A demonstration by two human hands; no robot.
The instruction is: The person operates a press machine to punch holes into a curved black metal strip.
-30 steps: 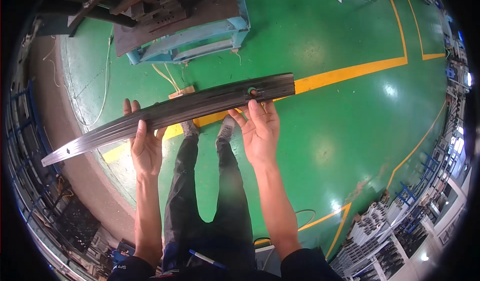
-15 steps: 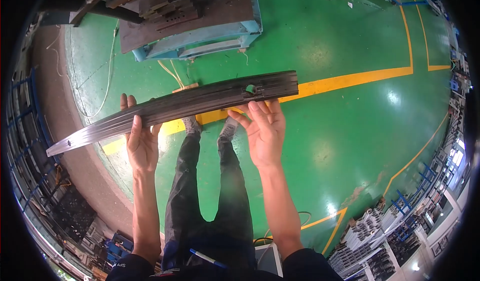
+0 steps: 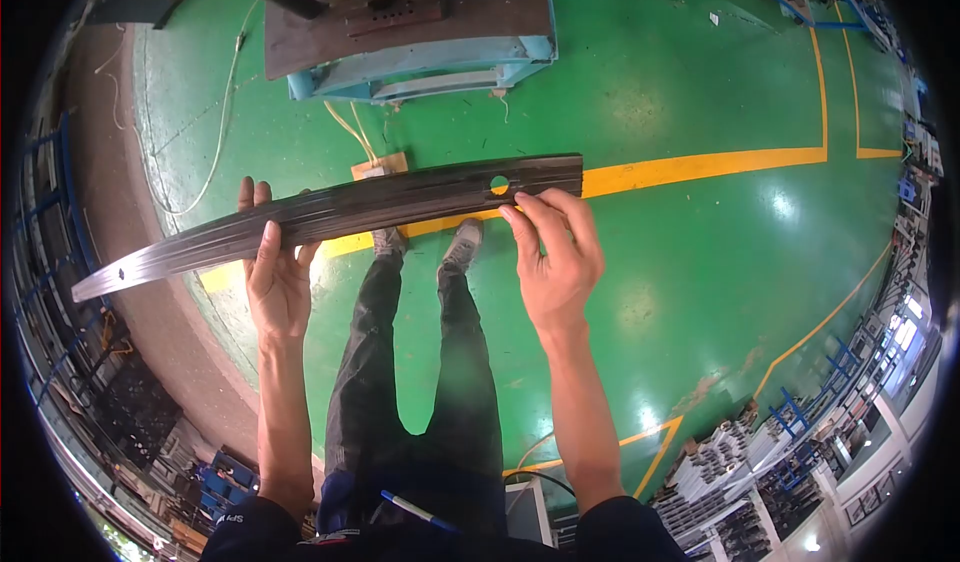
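Note:
A long, dark, ribbed metal profile (image 3: 390, 200) spans the view in front of me, slightly curved and tapering to the left. It has a round hole (image 3: 499, 186) near its broad right end and a small one near the narrow left tip. My left hand (image 3: 279, 287) grips the profile left of its middle, thumb in front and fingers behind, two fingertips showing above the upper edge. My right hand (image 3: 562, 262) is curled at the lower edge by the larger hole, thumb and index fingertips pinched close together against the profile; its other fingers are folded.
Ahead stands a blue-framed workbench (image 3: 420, 67) with a brown top and metal blocks (image 3: 395, 7). A small wooden board (image 3: 393, 164) and cables lie on the green floor, with a yellow line (image 3: 700, 167) across it. Racks line the left; metal parts (image 3: 715, 467) are stacked lower right.
My right hand has shifted right and turned, its fingers moving from behind the profile to its front lower edge near the hole. The profile has slid slightly left; my left hand keeps its grip.

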